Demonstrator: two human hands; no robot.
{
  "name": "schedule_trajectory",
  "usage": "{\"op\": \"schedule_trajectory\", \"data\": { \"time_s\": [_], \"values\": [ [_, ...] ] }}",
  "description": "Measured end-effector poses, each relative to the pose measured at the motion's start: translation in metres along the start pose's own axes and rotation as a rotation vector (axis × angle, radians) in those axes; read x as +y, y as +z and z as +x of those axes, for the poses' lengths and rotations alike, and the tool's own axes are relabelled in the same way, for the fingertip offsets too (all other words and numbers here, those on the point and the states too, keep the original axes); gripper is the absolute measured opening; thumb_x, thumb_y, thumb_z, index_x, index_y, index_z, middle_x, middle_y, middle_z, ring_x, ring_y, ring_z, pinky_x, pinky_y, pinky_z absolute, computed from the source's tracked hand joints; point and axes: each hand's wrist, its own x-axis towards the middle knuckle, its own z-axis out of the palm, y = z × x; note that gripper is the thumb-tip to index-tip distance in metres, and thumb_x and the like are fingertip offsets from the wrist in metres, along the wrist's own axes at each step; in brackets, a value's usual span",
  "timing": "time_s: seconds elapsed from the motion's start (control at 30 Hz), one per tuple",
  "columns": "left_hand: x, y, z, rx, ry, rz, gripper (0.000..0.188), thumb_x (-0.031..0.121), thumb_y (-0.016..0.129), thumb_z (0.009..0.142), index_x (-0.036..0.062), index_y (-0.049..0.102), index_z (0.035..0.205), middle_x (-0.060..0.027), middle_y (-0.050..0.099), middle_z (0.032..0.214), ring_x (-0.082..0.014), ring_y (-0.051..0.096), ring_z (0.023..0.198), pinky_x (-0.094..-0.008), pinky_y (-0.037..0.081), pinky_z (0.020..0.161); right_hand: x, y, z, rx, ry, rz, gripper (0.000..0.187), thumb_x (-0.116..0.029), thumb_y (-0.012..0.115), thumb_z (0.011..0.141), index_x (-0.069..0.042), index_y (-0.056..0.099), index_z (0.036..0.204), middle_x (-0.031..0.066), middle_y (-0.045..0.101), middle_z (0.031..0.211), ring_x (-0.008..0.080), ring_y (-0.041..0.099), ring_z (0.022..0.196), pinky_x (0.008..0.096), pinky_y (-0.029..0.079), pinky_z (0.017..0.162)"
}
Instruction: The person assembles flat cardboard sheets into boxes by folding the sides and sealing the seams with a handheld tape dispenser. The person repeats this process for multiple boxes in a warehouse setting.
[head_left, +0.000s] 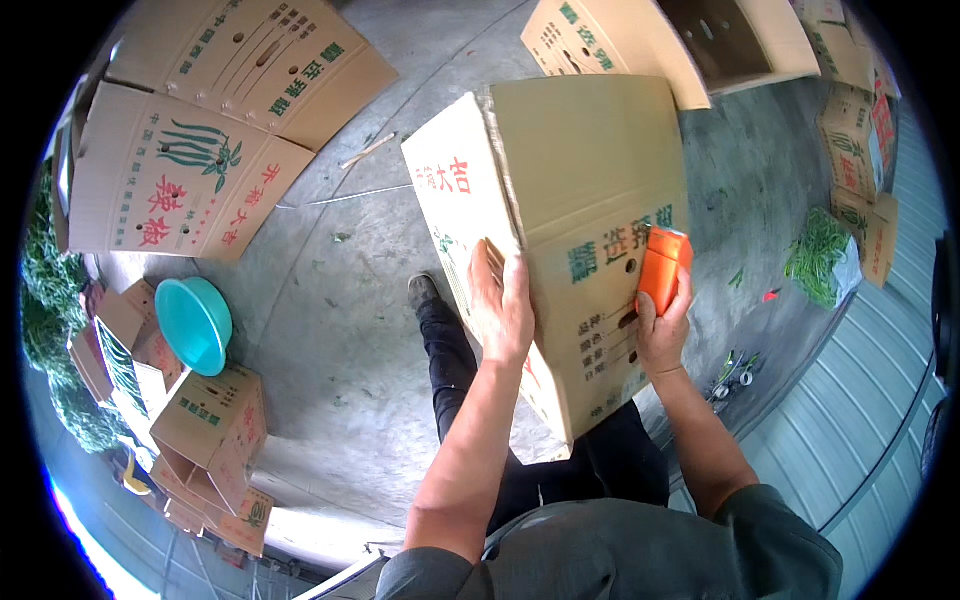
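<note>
In front of my body a cardboard carton [590, 150] stands tilted, with green and red print on its panels. My left hand [498, 305] grips the carton along its left edge, thumb near the corner and fingers against the side panel. My right hand [662, 325] is closed around an orange boxy hand tool [665, 265] and rests by the carton's right side. The tool's upper end has a thin pale edge; its exact kind is unclear. Part of the left hand's fingers is hard to make out.
Large open cartons stand at upper left [210, 120] and upper right [640, 40]. At left are a turquoise basin [193, 326] and smaller cartons [210, 415]. Green vegetables [820, 255] lie at right near a corrugated wall [830, 400]. A strip [368, 150] lies on the concrete floor.
</note>
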Motion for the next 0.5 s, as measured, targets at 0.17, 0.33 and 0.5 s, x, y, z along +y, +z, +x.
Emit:
{"op": "schedule_trajectory", "data": {
  "time_s": [0.17, 0.33, 0.5],
  "values": [
    [-0.141, -0.042, 0.035, 0.082, -0.383, -0.478, 0.040, 0.040, 0.057, 0.104, 0.0011, 0.067, 0.108, -0.0049, 0.068, 0.101, -0.0127, 0.061, 0.087, -0.0290, 0.052, 0.075, 0.001, 0.013, 0.008, -0.043, 0.021, 0.021, 0.068, -0.014, 0.066, 0.095, -0.001, 0.029, 0.150, 0.0307, 0.056, 0.130, 0.0479, 0.063, 0.106, 0.0485, 0.052, 0.094],
    [-0.385, -0.059, 0.120, 0.109, -0.715, -0.031, 0.055, 0.055, 0.053, 0.101, 0.0018, 0.067, 0.102, -0.0062, 0.065, 0.091, -0.0182, 0.059, 0.083, -0.0328, 0.046, 0.072, 0.005, 0.023, 0.010, -0.004, -0.023, 0.014, 0.066, -0.010, 0.062, 0.096, 0.004, 0.026, 0.150, 0.0222, 0.049, 0.139, 0.0328, 0.055, 0.121, 0.0410, 0.044, 0.105],
    [-0.417, 0.007, 0.157, 0.053, -0.842, -0.610, 0.070, 0.078, 0.045, 0.093, 0.0146, 0.068, 0.112, 0.0001, 0.067, 0.084, -0.0167, 0.049, 0.057, -0.0274, 0.034, 0.049, 0.012, 0.022, 0.015, 0.019, -0.049, 0.076, 0.064, -0.014, 0.059, 0.098, 0.007, 0.027, 0.149, 0.0184, 0.041, 0.145, 0.0276, 0.045, 0.130, 0.0384, 0.036, 0.111]
  ]
}}
